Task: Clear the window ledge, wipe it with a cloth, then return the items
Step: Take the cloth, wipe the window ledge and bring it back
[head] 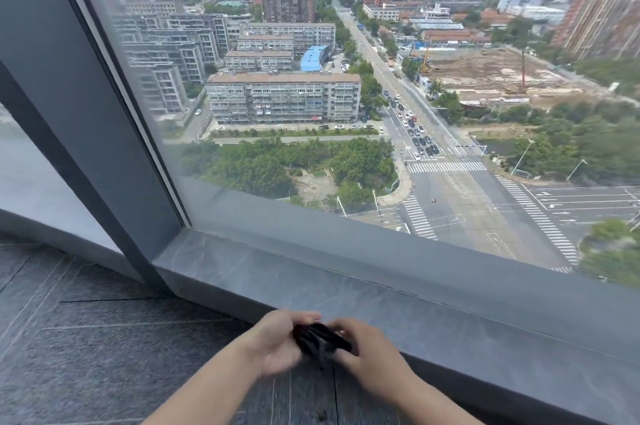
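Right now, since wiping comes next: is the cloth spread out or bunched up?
Bunched up. The dark cloth sits as a small wad gripped between the left hand and right hand, held just short of the ledge.

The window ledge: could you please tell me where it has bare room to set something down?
The grey window ledge shows bare along its visible length, from the frame post rightward, between the glass and its front edge. Only the near edge is busy: left hand and right hand bunch a dark cloth.
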Motion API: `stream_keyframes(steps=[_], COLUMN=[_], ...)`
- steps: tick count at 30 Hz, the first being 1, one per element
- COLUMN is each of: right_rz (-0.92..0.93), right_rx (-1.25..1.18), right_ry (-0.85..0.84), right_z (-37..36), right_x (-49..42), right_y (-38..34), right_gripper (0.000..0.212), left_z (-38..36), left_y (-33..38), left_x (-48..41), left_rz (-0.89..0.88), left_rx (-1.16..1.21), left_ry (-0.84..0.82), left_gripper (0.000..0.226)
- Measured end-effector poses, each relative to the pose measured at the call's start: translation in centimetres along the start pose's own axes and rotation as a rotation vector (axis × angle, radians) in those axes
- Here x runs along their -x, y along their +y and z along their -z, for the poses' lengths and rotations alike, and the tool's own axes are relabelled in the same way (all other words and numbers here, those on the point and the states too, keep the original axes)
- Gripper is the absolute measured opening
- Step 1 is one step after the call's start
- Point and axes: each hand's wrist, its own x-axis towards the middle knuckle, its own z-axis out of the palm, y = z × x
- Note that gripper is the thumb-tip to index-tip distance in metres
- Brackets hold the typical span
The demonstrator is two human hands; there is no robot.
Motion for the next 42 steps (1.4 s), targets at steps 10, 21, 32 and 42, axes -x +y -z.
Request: stream_keyframes(steps=[10,21,32,42], right_rz=[-0.158,-0.258,-0.584,-0.480], right_rx=[-0.286,-0.496,-0.809,-1.669], right_ry=[0.126,0.373,0.621,0.324], right_z=[6.2,10.5,12.8,18.3], right_x=[3.3,6.5,8.6,19.1], right_y=[3.1,5.6,11.4,18.6], right_gripper=[0.014,0.039,0.042,0.034], left_z=[-6.2,-13.0,-20.1,-30.2], left_y=[-0.8,-4.1,-8.4,-13.0], left_x=[0.2,-2.4,-4.7,-8.5], left_rz=[-0.026,0.007,-0.139,-0.040], left_rx=[-0.458,-0.184,-0.404,-0.476], left_ry=[-0.310,-0.086,-0.058,-0.359], left_gripper=[0.045,0.047,0.027,0.023])
